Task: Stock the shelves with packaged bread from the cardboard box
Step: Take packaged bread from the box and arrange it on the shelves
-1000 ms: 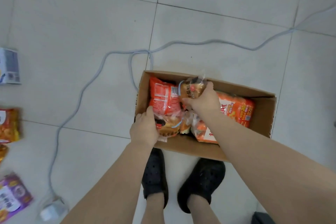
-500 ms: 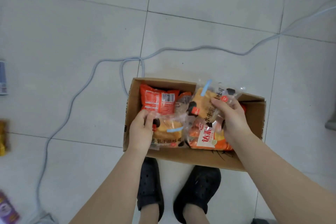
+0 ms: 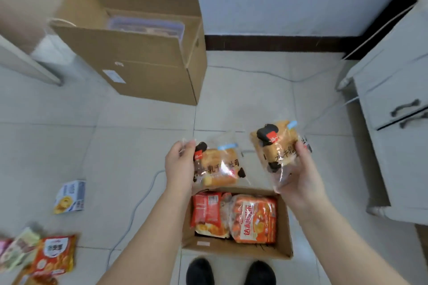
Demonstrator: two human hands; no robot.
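An open cardboard box (image 3: 284, 233) lies on the floor just in front of my feet, holding red and orange bread packs (image 3: 253, 218). My left hand (image 3: 179, 166) grips a clear bread pack (image 3: 218, 165) by its left edge, held above the box's far rim. My right hand (image 3: 301, 173) holds a second clear bread pack (image 3: 276, 146) higher and to the right, tilted upright. Both packs show golden bread with black print.
A large open cardboard box (image 3: 143, 53) stands on the tiled floor ahead on the left. A white cabinet with drawers (image 3: 398, 109) is at the right. Snack packs (image 3: 54, 254) and a small blue carton (image 3: 69, 196) lie at the left. A grey cable (image 3: 139, 201) crosses the floor.
Both hands have lifted out of the box, each with a clear bread pack. My view has tilted up, bringing the large box, wall and cabinet into sight.
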